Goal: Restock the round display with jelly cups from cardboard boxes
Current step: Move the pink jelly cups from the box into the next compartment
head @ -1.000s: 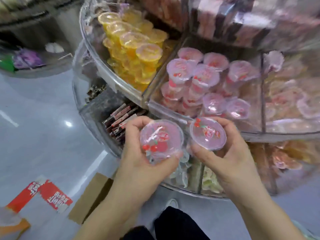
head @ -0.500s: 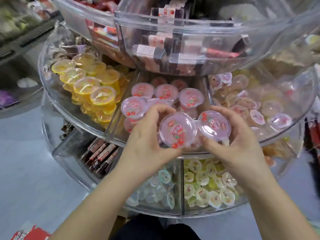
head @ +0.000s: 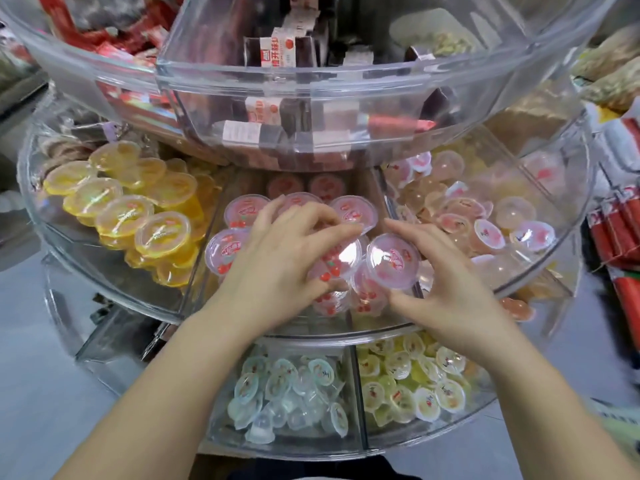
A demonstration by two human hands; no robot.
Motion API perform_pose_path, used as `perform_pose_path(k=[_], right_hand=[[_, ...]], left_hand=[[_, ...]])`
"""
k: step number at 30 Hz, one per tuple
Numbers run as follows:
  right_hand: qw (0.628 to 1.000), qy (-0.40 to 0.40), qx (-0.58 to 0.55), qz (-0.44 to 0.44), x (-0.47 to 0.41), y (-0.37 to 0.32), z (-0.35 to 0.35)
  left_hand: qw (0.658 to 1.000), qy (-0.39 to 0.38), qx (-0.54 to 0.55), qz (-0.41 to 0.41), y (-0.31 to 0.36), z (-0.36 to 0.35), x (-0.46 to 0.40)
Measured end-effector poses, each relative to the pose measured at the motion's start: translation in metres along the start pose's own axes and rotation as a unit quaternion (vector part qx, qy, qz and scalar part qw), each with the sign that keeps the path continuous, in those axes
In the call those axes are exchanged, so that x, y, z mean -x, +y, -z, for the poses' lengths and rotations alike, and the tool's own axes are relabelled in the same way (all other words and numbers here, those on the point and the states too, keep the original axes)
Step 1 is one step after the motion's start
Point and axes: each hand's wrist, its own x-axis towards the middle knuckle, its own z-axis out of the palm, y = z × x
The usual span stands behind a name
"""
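Note:
My left hand (head: pixel 277 268) grips a pink cherry jelly cup (head: pixel 337 261) over the middle compartment of the clear round display (head: pixel 104 268). Beside it my right hand (head: pixel 446 289) holds a second pink jelly cup (head: pixel 393 261) between thumb and fingers. Both cups sit low among the other pink cups (head: pixel 355 209) stacked in that compartment. My left fingers reach over the cups behind and hide part of them.
Yellow jelly cups (head: pixel 124 213) fill the compartment to the left, pale peach cups (head: pixel 485 230) the one to the right. A higher clear tier (head: pixel 311 77) with wrapped snacks overhangs the back. The lowest tier holds small clear cups (head: pixel 287 386) and yellow-green cups (head: pixel 415 375). Red packets (head: pixel 620 216) lie far right.
Both hands have carried their pink cups forward and down into the middle compartment. The view has moved closer to the display and more of the lower tier shows.

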Motion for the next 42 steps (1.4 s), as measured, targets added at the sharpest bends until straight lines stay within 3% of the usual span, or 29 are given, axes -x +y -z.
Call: perform_pose_path(k=[8,14,21,27,37,42], right_hand=[[0.999,-0.03,0.028,0.009,-0.01,0.004,0.004],[1.0,0.025,0.004,-0.004,-0.012,0.001,-0.006],[1.0,-0.022,0.012,0.016,-0.01,0.006,0.002],[0.999,0.043,-0.01,0.006,-0.01,0.01,-0.008],[0.998,0.052,-0.029,0.016,-0.004,0.009,-0.009],[0.994,0.091,-0.045,0.029,0.004,-0.002,0.002]], left_hand=[[0.999,-0.034,-0.005,-0.022,-0.006,-0.008,-0.002],[1.0,-0.014,-0.003,-0.022,-0.007,-0.008,0.002],[0.999,-0.028,0.01,-0.012,-0.007,-0.005,0.003],[1.0,-0.03,-0.002,-0.006,-0.004,-0.002,0.006],[1.0,-0.018,-0.008,0.011,0.001,-0.003,0.009],[0.995,0.035,0.086,0.034,-0.001,0.008,0.023]])
